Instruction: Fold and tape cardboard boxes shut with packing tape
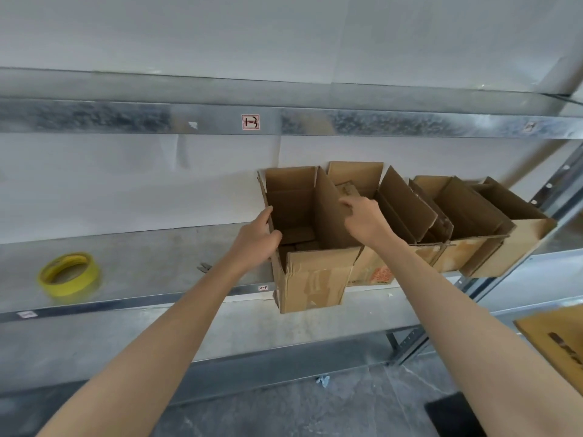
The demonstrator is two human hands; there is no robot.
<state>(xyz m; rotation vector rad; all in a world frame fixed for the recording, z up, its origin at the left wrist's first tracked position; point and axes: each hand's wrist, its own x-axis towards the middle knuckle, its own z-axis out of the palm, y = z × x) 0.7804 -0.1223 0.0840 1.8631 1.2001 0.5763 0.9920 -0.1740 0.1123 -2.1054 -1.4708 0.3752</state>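
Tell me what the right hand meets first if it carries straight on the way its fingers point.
The upright flap on the right side of the nearest open box. The right hand points left and slightly up, its fingertips at that flap's edge; whether they touch it is unclear.

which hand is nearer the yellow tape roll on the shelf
Left. Left hand grips the brown cardboard box's left wall, nearer the yellow tape roll; right hand holds its right flap beyond.
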